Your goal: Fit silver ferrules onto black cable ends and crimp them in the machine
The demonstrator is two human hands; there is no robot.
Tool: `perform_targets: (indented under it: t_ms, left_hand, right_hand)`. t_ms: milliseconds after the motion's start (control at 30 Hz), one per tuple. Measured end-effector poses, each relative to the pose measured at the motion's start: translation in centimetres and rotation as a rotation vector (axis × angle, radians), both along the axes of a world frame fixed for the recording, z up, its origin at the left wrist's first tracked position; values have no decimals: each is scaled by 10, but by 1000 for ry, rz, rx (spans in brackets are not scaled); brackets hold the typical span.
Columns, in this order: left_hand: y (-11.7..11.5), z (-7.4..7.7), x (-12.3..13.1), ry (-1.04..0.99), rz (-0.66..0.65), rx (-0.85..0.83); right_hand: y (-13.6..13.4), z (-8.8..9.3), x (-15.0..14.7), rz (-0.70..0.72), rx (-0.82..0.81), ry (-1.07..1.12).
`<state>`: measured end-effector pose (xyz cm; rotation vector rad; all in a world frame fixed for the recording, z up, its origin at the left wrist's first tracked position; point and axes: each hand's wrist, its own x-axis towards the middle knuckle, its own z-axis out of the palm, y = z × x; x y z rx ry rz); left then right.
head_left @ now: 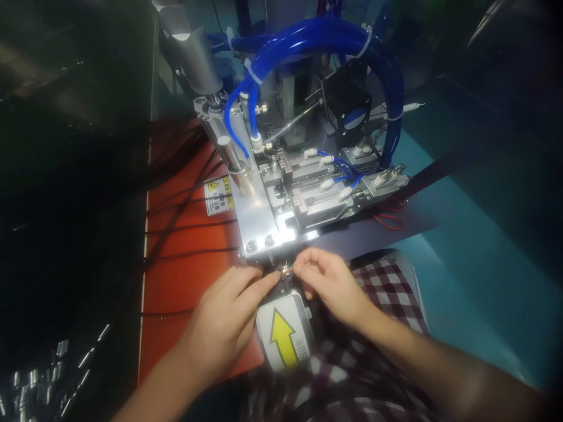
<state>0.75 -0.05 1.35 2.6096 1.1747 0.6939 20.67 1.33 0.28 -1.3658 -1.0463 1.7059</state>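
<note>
Thin coloured wires [287,268] with fine loose ends show between my fingertips, just under the front edge of a metal pneumatic machine [259,223]. My right hand [332,284] pinches the wires from the right with thumb and forefinger. From the left, my left hand [231,310] has its thumb and fingers drawn together at the small dark holder [284,290] beneath the wires. What these fingertips grip, if anything, is hidden. Below the holder sits a white plate [268,334] bearing a yellow arrow [282,337].
Thick blue air hoses [321,35] arch over the machine's cylinders. An orange-red surface [176,287] lies on the left, crossed by black cables [189,256] and carrying a warning label [219,196]. Shiny metal pieces [39,375] show at lower left. A checked cloth [391,287] is at my lap.
</note>
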Motion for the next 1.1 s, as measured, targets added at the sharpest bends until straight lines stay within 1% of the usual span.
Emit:
perform_targets:
  t_ms: [133, 233, 300, 400, 500, 633, 800, 1100]
  left_hand:
    - [1, 1, -1, 9, -10, -4]
    - [1, 2, -1, 11, -10, -16]
    - [2, 2, 0, 7, -10, -20]
    - [2, 2, 0, 5, -7, -23]
    - [2, 2, 1, 5, -3, -21]
    - [1, 2, 1, 9, -7, -22]
    - [0, 2, 0, 2, -9, -16]
    - [2, 1, 0, -7, -3, -21]
  right_hand:
    - [3, 2, 0, 14, -62, -2]
    - [5, 4, 3, 63, -103, -3]
    - [5, 6, 5, 72, -82, -22]
    - [4, 8, 5, 37, 5, -81]
    - [3, 10, 3, 12, 58, -116]
    - [4, 9, -2, -8, 74, -105]
    - [3, 7, -3, 4, 99, -62]
    - [2, 0, 0, 20, 142, -120]
